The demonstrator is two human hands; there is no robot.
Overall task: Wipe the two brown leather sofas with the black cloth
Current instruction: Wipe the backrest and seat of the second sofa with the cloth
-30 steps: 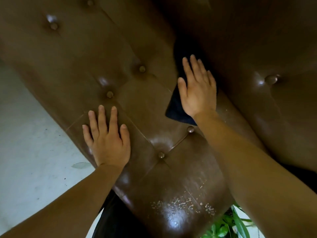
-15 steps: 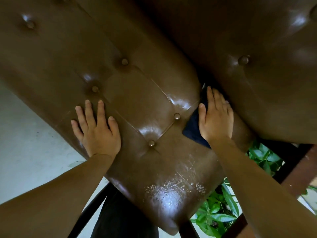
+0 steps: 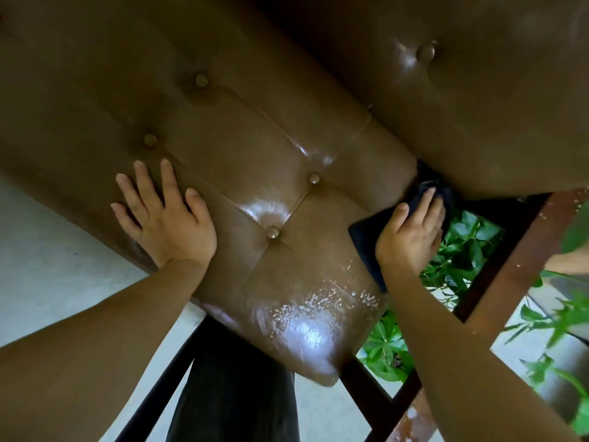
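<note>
Wiping is under way on the near tufted brown leather sofa (image 3: 255,138). The right hand (image 3: 411,234) presses the black cloth (image 3: 363,240) flat at its edge, beside the second brown leather sofa (image 3: 478,106). The left hand (image 3: 169,224) rests spread on the leather. The wet speckled patch (image 3: 318,307) probably needs the next pass. No container shows.
</note>
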